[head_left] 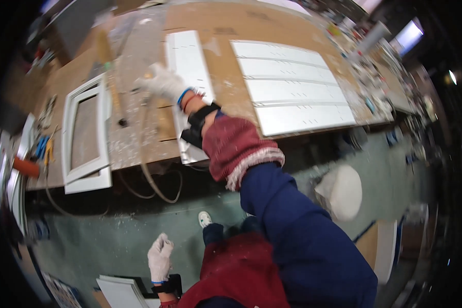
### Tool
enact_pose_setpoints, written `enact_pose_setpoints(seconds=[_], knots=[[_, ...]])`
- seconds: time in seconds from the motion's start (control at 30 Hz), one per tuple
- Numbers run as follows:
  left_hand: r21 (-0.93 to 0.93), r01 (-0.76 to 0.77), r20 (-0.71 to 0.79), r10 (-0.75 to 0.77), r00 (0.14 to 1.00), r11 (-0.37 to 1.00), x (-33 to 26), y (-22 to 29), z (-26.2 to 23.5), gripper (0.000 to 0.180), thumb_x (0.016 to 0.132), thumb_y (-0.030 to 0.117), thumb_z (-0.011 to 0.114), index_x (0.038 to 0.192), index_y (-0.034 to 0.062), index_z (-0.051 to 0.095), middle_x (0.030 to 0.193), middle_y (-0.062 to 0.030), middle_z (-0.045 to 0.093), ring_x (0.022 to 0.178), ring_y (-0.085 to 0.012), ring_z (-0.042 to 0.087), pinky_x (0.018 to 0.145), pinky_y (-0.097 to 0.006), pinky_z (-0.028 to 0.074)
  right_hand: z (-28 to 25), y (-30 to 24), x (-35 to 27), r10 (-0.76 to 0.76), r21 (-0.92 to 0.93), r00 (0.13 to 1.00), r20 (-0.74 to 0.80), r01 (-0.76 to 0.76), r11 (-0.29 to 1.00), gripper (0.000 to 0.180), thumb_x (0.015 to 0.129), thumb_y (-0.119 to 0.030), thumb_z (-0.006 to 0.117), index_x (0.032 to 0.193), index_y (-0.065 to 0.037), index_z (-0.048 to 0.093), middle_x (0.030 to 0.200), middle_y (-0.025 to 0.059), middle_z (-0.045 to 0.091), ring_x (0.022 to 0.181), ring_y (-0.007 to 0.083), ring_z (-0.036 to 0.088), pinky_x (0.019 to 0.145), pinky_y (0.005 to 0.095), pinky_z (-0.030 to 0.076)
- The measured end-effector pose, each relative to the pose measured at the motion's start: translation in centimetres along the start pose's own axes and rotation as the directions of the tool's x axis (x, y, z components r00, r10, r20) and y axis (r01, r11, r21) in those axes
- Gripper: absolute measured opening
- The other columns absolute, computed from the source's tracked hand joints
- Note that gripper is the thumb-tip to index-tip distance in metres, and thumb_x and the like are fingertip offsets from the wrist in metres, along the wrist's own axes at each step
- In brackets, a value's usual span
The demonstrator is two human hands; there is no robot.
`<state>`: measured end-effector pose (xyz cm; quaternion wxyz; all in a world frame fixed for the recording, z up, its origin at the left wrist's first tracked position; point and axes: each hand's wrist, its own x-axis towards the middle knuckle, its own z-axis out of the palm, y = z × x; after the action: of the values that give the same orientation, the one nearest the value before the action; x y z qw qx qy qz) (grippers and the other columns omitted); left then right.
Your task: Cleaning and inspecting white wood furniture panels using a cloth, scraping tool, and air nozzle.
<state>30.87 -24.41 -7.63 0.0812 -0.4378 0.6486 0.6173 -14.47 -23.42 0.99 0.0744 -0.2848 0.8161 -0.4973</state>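
Observation:
My right hand (164, 83), in a white knit glove, reaches far across the workbench, beside a long narrow white panel (192, 64). Its fingers look curled round a small hose-fed tool, though blur hides the tool's shape. From there a pale hose (145, 163) runs down over the bench edge and loops below. Low on the left, away from the bench, my gloved left hand (160, 256) hangs with its fingers drawn together; nothing shows in it. To the left of my right hand a white rectangular frame (103, 138) lies on the bench, its lower end jutting past the edge.
Several white strips (292, 90) lie side by side on the brown board at right. Clutter (367, 90) lines the bench's right end. A white, rounded bundle (344, 192) stands on the green floor. Blue-and-orange-handled tools (45, 148) lie far left; white panels (120, 292) stand near my left hand.

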Motion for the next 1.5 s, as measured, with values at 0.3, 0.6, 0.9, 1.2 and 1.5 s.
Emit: enact_pose_setpoints(seconds=[0.3,0.6,0.9,1.2,1.5], knots=[[0.226,-0.266,0.554,0.101,0.826,0.937,3.2,7.2,15.1,0.047,0.091,0.020,0.062,0.130,-0.0055,0.054,0.096,-0.0041,0.065,0.088,-0.0114,0.060,0.080,-0.025,0.047,-12.2,10.3,-38.7,0.387,0.586,0.817,0.427,-0.576,0.570,0.039,0.096,-0.025,0.061,0.125,-0.001,0.052,0.086,0.0035,0.061,0.071,0.0100,0.056,0.063,0.0258,0.048],[0.562,-0.384,0.656,-0.111,0.747,0.732,-4.3,8.9,36.2,0.038,0.090,0.036,0.059,0.112,0.0049,0.065,0.078,0.0019,0.064,0.045,-0.0062,0.046,0.041,-0.023,0.037,-26.4,21.4,-68.2,0.898,0.836,0.430,0.097,-0.525,0.161,0.022,0.093,-0.019,0.061,0.110,-0.005,0.056,0.085,0.0004,0.059,0.067,0.0099,0.057,0.060,0.0258,0.050],[0.468,-0.567,0.871,-0.244,0.427,0.678,-8.8,11.0,58.6,0.043,0.095,0.045,0.052,0.121,0.0119,0.063,0.076,0.0032,0.063,0.045,-0.0068,0.047,0.042,-0.024,0.042,-39.4,27.7,-73.5,0.961,0.911,0.249,-0.118,-0.357,0.204,0.025,0.093,-0.020,0.061,0.111,-0.003,0.056,0.088,0.0047,0.062,0.070,0.0121,0.060,0.059,0.0274,0.053],[0.477,-0.223,0.877,-0.442,0.188,0.850,-10.2,4.5,76.1,0.031,0.095,0.039,0.057,0.109,0.0119,0.061,0.075,0.0010,0.061,0.044,-0.0061,0.044,0.036,-0.023,0.040,-53.4,29.9,-77.3,0.981,0.850,0.154,-0.120,-0.495,0.181,0.025,0.094,-0.019,0.059,0.112,-0.001,0.059,0.089,0.0044,0.064,0.074,0.0117,0.061,0.063,0.0263,0.050],[0.127,0.400,0.612,-0.389,0.688,0.908,-14.8,-2.8,88.3,0.024,0.096,0.026,0.060,0.106,0.0037,0.063,0.088,-0.0007,0.065,0.061,-0.0068,0.055,0.052,-0.017,0.043,-76.0,49.9,-85.8,0.964,0.631,0.264,-0.019,-0.745,0.216,0.032,0.094,-0.017,0.059,0.119,0.003,0.056,0.085,0.0054,0.063,0.075,0.0105,0.060,0.064,0.0263,0.050]])
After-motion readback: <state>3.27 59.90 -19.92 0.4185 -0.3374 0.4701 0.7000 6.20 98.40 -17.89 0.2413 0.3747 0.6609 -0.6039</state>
